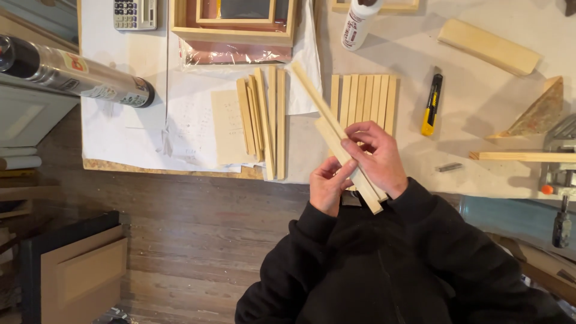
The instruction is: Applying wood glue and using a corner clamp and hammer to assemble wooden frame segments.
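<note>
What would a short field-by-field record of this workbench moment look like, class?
Left hand: grips the lower part of two wooden strips.
Right hand: pinches the same strips from above.
Strips: held together, slanting up to the left.
Left pile: loose strips on paper.
Right row: strips laid side by side.
Utility knife: yellow, lying beside the row.

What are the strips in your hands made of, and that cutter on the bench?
Strips: pale bare wood, faint grain, seemingly unfinished; both the left hand and right hand grip them. Cutter: yellow-and-black casing, probably plastic.
</note>
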